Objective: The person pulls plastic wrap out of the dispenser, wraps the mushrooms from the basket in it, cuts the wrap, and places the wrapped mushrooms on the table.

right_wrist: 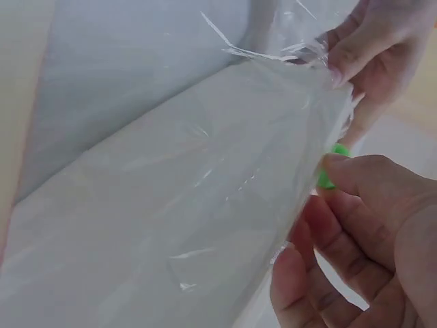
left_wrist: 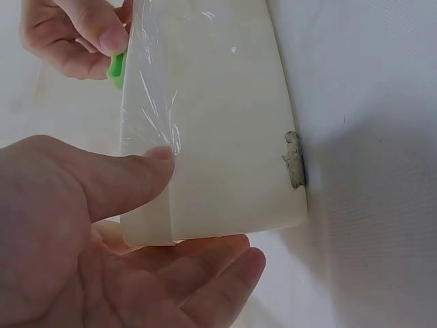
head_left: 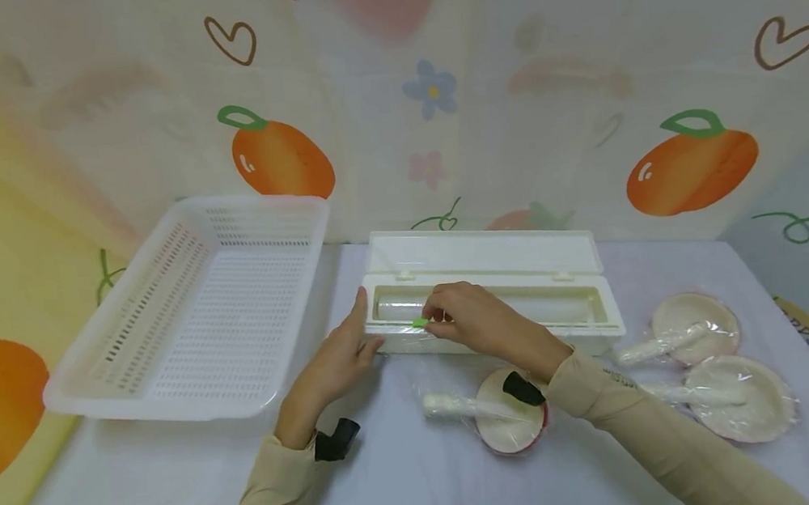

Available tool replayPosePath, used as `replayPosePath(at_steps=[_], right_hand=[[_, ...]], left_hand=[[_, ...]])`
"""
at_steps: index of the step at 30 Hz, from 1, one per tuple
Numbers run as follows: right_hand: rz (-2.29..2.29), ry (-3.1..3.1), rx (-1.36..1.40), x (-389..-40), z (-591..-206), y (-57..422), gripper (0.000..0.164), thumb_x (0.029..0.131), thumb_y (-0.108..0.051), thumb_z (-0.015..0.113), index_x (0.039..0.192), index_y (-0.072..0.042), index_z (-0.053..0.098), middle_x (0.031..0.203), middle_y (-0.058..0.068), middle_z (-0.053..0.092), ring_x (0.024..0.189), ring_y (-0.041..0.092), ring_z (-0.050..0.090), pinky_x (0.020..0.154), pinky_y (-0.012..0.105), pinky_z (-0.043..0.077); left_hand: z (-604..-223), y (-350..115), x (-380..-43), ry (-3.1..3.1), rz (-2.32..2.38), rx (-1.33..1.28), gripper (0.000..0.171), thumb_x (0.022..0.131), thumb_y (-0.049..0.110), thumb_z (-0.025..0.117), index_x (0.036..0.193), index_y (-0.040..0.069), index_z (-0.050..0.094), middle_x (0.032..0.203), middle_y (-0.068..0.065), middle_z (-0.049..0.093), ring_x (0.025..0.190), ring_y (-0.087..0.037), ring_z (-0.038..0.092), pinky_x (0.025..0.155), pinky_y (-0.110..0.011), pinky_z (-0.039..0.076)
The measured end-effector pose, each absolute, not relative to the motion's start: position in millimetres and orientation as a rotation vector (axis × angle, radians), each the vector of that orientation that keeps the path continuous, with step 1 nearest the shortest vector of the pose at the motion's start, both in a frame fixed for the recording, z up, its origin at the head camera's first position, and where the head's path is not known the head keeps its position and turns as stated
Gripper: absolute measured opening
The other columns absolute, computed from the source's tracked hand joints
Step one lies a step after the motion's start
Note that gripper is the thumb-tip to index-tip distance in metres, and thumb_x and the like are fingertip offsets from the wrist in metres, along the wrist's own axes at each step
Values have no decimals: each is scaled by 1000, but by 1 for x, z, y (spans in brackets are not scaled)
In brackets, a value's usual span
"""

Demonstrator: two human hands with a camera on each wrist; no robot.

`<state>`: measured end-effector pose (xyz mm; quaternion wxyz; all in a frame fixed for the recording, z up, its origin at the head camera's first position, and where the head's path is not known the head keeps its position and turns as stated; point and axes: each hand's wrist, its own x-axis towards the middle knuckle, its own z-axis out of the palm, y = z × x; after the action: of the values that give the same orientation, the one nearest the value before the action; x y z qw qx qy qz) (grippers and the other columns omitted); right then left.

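Observation:
A long white cling film dispenser box lies on the table with its lid tipped back. Inside it, part of a clear film roll shows. My left hand grips the left end of the box, thumb on the front wall and fingers around the end. With thumb and fingers, my right hand pinches a small green slider cutter on the front edge, near the left end. In the right wrist view, clear film hangs wrinkled over the box front.
A white perforated basket stands to the left. In front of the box, a film-wrapped bowl with a white-handled utensil lies partly under my right wrist. Two more wrapped bowls sit at the right. A fruit-print cloth hangs behind the table.

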<state>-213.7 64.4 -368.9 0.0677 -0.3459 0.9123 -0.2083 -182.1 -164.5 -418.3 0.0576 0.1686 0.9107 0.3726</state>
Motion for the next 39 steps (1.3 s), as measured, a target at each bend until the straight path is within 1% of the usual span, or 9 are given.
replayPosePath(at_steps=[3, 12, 17, 23, 29, 32, 39], right_hand=[[-604, 2747, -1036, -214, -367, 65, 14, 93, -16, 69, 102, -6, 73, 96, 4, 72, 86, 15, 64, 78, 29, 54], [-613, 2739, -1018, -214, -363, 75, 11, 91, -15, 71, 98, -7, 74, 92, 2, 71, 83, 13, 62, 76, 28, 52], [-616, 2743, -983, -213, -361, 88, 10, 90, -14, 72, 96, -7, 74, 87, 0, 69, 77, 11, 58, 71, 26, 49], [-592, 2746, -943, -211, -359, 104, 10, 90, -15, 71, 97, -7, 74, 84, -2, 68, 76, 11, 57, 70, 26, 48], [-588, 2778, -931, -209, -361, 126, 7, 87, -11, 73, 94, -8, 74, 81, -2, 66, 74, 11, 56, 69, 26, 47], [-598, 2783, -921, -207, -362, 138, 6, 87, -10, 72, 93, -8, 73, 81, -2, 66, 75, 11, 56, 70, 27, 47], [-582, 2809, -884, -201, -364, 161, 11, 87, -12, 73, 96, -5, 74, 83, 0, 69, 77, 13, 60, 71, 30, 50]], left_hand=[[-418, -165, -182, 2759, 1113, 511, 78, 100, 8, 55, 153, -12, 2, 161, -28, 17, 148, -39, 27, 118, -54, 28], [-417, -165, -184, 2767, 1085, 523, 78, 100, 10, 55, 153, -12, 1, 161, -28, 15, 149, -38, 24, 121, -52, 23], [-415, -167, -182, 2766, 1084, 511, 78, 100, 8, 54, 153, -12, 0, 161, -29, 14, 149, -38, 23, 121, -53, 23], [-415, -166, -181, 2758, 1087, 523, 78, 101, 9, 53, 153, -11, -1, 161, -28, 14, 150, -37, 22, 121, -52, 23], [-415, -166, -181, 2761, 1091, 528, 77, 101, 8, 52, 153, -11, -1, 161, -28, 13, 149, -37, 22, 120, -53, 23], [-414, -166, -180, 2764, 1086, 528, 77, 101, 7, 52, 153, -12, -1, 161, -28, 13, 149, -38, 22, 120, -54, 23], [-415, -166, -181, 2769, 1074, 508, 77, 101, 10, 53, 154, -11, 1, 161, -28, 17, 149, -38, 25, 120, -53, 25]])
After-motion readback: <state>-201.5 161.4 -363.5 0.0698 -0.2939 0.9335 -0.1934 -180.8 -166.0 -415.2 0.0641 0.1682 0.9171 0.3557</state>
